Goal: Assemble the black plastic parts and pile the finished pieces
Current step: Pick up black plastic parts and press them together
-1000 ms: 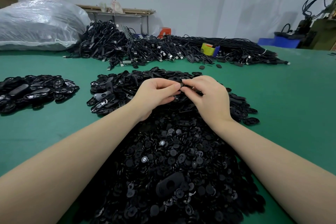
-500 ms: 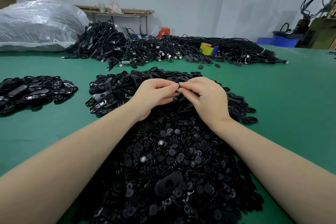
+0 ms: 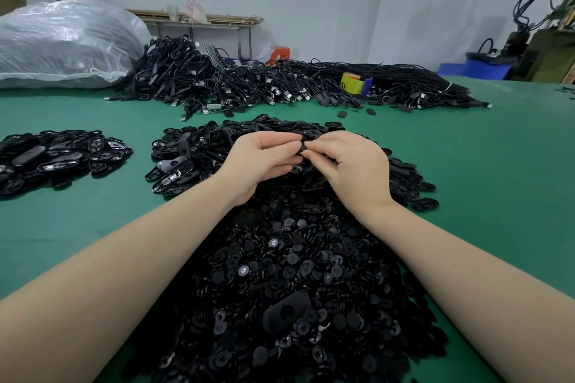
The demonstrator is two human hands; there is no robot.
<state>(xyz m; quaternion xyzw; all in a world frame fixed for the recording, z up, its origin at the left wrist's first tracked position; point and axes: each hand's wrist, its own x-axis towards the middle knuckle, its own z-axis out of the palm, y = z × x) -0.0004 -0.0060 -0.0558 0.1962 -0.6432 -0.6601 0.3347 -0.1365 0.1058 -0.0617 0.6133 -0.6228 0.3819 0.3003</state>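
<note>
Left hand [image 3: 263,162] and right hand [image 3: 351,165] drew closer together over the pile — fingertips, apart a second ago, met around the small black plastic part [image 3: 302,146]. The right hand's fingers curled tighter on it.

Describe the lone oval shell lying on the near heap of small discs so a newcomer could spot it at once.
Start at the green table and find the big heap of small round black discs between the forearms. Near its front edge, below both hands, lies one oval shell. It is far larger than the discs around it, matte, elongated, with a round hole in its middle.
</note>
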